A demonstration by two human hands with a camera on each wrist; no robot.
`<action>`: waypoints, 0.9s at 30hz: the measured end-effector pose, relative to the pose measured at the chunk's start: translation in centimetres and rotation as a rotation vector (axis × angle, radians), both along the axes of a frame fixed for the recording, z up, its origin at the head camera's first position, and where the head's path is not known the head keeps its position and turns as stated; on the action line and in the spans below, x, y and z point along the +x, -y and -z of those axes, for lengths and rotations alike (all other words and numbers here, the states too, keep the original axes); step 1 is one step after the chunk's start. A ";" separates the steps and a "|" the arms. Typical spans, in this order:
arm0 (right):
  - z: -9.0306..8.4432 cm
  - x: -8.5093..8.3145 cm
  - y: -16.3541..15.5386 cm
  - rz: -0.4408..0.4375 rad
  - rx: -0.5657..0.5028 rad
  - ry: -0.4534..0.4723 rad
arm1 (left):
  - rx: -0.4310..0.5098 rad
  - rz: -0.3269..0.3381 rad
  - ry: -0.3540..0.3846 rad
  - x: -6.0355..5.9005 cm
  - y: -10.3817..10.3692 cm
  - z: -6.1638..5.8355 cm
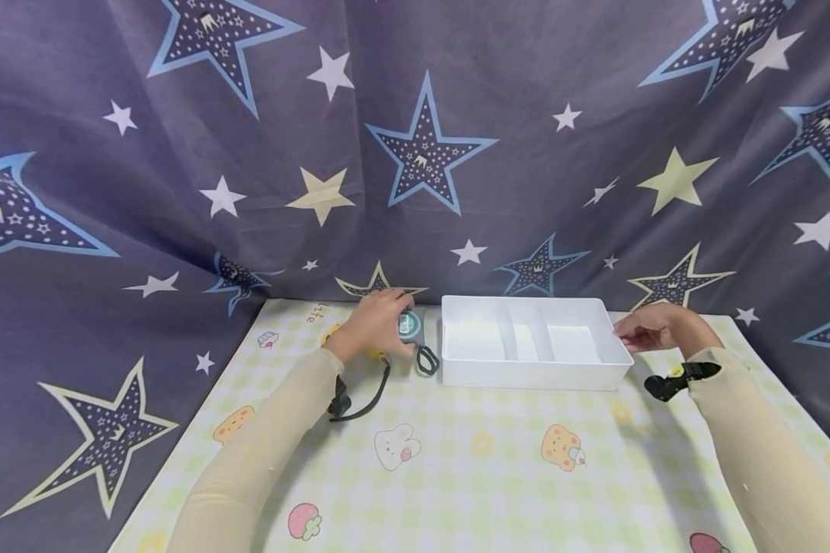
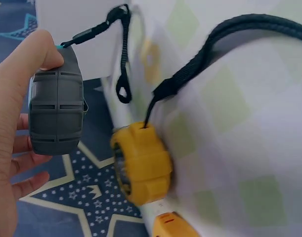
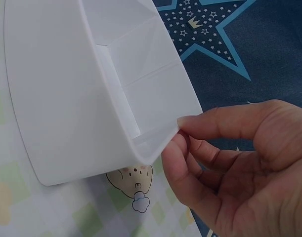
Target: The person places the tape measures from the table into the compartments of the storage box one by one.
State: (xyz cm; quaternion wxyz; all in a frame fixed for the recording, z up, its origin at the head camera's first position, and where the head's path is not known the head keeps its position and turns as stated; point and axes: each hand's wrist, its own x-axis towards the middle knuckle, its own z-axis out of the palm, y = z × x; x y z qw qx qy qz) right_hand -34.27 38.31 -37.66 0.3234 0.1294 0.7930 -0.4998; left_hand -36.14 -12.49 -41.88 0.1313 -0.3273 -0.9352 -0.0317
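1. Currently, your left hand (image 1: pixel 376 322) grasps the grey tape (image 1: pixel 410 327). Your thumb presses one end of the casing; your fingers show behind it in the left wrist view.
2. Locate the grey tape just left of the tray (image 1: pixel 532 375), with a gap between the two in the head view. Its teal face is turned up toward the head camera. You cannot tell whether the casing touches the cloth.
3. Note the grey tape's black strap (image 2: pixel 124 49): it hangs in a loop beside the tray's left end.
4. Locate the yellow tape (image 2: pixel 143 165) on the cloth (image 1: pixel 456 476), near your left hand. In the head view, your hand and wrist hide most of it. Its black strap (image 2: pixel 197 64) curves across the cloth toward you.
5. Observe an orange item (image 2: pixel 174 227) beside the yellow tape. The frame edge cuts it off; you cannot tell its type.
6. Your right hand (image 3: pixel 239 158) pinches the rim at the tray's right end, thumb against the edge and fingers outside the wall.
7. The tray is white, open-topped and divided inside. Its long side faces you.
8. Behind the tray hangs a dark curtain (image 1: pixel 401 253) printed with stars; the cloth is checked green and white.
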 end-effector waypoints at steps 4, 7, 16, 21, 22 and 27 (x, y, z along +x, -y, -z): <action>0.0 0.0 0.0 -0.005 -0.008 0.004 | 0.021 0.009 -0.053 -0.1 0.5 -0.8; 0.1 -0.1 -0.1 -0.014 -0.012 0.016 | 0.035 0.001 -0.059 0.1 0.7 -1.5; 0.2 -0.3 -0.2 -0.008 -0.017 0.010 | 0.033 -0.015 -0.076 0.2 1.1 -4.4; 0.2 -0.1 -0.2 0.007 -0.032 0.018 | 0.043 0.003 -0.104 0.4 1.0 -6.5; 0.2 -0.1 -0.2 0.009 -0.035 0.019 | 0.047 0.010 -0.112 0.4 0.9 -7.0; 0.3 -0.1 -0.2 -0.002 -0.033 0.016 | 0.057 0.062 -0.143 0.5 0.3 -9.3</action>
